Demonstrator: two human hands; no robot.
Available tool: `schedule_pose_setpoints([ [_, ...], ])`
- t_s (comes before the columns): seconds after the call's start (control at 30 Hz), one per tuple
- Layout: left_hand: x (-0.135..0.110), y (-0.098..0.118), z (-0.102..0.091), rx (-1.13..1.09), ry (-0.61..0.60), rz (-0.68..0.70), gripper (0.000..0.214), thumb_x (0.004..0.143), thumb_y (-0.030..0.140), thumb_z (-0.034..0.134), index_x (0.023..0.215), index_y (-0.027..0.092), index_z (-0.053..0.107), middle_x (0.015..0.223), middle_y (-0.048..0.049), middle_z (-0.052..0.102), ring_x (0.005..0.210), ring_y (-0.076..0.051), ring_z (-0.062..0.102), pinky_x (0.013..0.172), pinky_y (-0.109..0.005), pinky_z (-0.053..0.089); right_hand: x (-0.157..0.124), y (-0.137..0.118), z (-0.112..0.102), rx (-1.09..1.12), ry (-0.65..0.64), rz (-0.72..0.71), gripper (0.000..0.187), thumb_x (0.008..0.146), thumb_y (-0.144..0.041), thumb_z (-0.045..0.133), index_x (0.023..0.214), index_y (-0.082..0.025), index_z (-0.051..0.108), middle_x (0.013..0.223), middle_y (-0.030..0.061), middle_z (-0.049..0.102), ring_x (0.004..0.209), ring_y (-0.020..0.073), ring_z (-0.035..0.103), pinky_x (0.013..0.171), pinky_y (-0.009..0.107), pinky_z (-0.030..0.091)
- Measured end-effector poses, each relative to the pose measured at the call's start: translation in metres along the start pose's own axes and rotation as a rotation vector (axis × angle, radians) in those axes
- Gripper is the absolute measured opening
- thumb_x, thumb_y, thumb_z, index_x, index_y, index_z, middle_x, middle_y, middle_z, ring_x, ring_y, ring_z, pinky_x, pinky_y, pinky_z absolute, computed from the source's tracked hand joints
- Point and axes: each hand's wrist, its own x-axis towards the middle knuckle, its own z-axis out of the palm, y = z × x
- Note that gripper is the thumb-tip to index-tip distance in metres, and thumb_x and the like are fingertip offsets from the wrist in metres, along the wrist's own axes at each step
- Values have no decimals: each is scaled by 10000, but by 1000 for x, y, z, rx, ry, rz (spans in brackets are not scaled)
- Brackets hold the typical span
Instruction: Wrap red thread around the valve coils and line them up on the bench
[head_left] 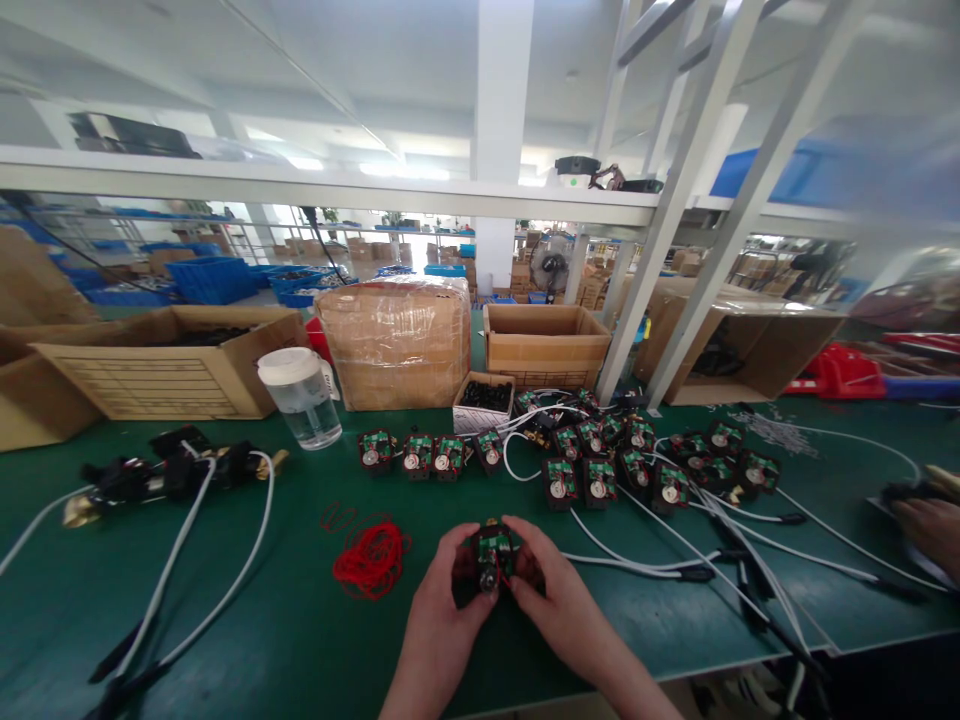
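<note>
In what we judge to be a handling step, we grip the small black device (493,546) between left hand (445,604) and right hand (553,594), toward the near edge of the table (300,630), and the next move seems to call for a steady two-handed hold.

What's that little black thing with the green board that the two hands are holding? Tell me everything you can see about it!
The small black device has a dark case, plastic by its look, with its open side facing up toward the camera. Inside is a green circuit board with some red wire near its lower right. A shiny round part sits at the near end. The left hand and right hand pinch it from both sides. I can't tell whether it touches the green tabletop.
</note>
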Motion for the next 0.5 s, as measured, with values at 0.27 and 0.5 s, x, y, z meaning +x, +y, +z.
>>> schedule_pose_setpoints([
  [0.27, 3, 4, -17, -101, -184, -4, 590, 684, 173, 630, 1259, 226, 510, 1092, -60, 739, 1046, -250, 702, 998, -398, 500, 10, -4, -8, -8, -26, 5, 463, 883, -217, 559, 1343, -271, 574, 1042, 39, 610, 862, 197, 588, 798, 334, 499],
  [0.5, 7, -15, -18, -135, -148, 50, 578, 721, 197, 626, 1288, 234, 518, 1045, -45, 753, 988, -240, 718, 943, -352, 518, 20, -14, -18, -167, 9, -91, 307, 931, -242, 540, 1212, -254, 663, 988, 40, 638, 862, 194, 620, 773, 304, 515],
])
